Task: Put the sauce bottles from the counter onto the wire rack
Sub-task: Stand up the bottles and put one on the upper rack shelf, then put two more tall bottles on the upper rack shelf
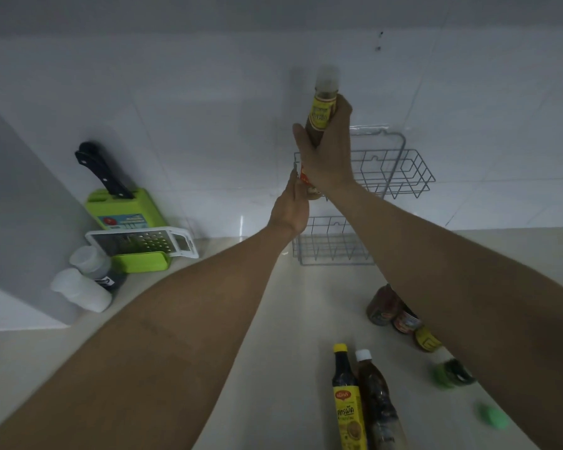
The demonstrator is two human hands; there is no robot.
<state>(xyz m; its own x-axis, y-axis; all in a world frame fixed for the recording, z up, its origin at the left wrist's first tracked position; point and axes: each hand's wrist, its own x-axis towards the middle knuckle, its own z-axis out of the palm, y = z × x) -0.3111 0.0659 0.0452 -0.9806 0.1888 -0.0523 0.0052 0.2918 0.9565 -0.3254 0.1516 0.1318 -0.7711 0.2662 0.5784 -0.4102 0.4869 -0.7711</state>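
Up goes the yellow-labelled bottle [322, 112], gripped around its lower body in the right hand [330, 151], fingers wrapped tight, held in the air in front of the wall tiles and just above the left end of the wire rack [400, 170]. Its long axis runs near upright, pale cap on top, leaning a touch to the right. Lower down, the left hand [291, 209] is curled around a second, red-labelled bottle [307, 181], mostly hidden by both hands, so its tilt is hard to call; it sits level with the rack's upper basket at the left edge.

By my read nothing is clearly settled in the rack yet: the upper basket looks bare where it shows, and so does the lower basket [332, 245]. Plenty left on the worktop [283, 319]: a dark bottle with a yellow cap [346, 394] and a brown bottle with a white cap [376, 394], both lying with caps pointing away toward the wall, plus a cluster of small jars [400, 315] by the right forearm and a blurred green-capped one [450, 373] nearby
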